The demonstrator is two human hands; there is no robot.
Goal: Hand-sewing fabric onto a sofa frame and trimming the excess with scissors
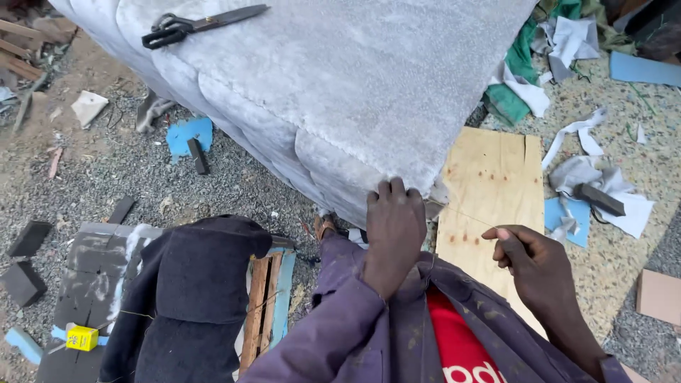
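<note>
Pressing my left hand (394, 216) down on the near corner of the large grey plush upholstered cushion (340, 85), I have the fingers curled over its edge and clamped on the fabric; my right hand (532, 259) sits to the right and nearer me, thumb and forefinger pinched shut on a thin pale thread (461, 213) that runs taut from that corner; I cannot see a needle. The cushion fills the far middle of the scene, its corner just above a sheet of pale plywood (489, 184) lying on the ground; I judge it bulky but soft, the pile a little slippery, so the seam at the corner seems the firmest place to grip. The thread looks fine and liable to snap or cut into my fingers under a hard pull. A pair of black-handled long-bladed scissors (202, 25) lies on the far left of the cushion top; grey fabric scraps (596, 177) litter the gravel at right; a dark navy padded piece (191, 284) rests near left.
</note>
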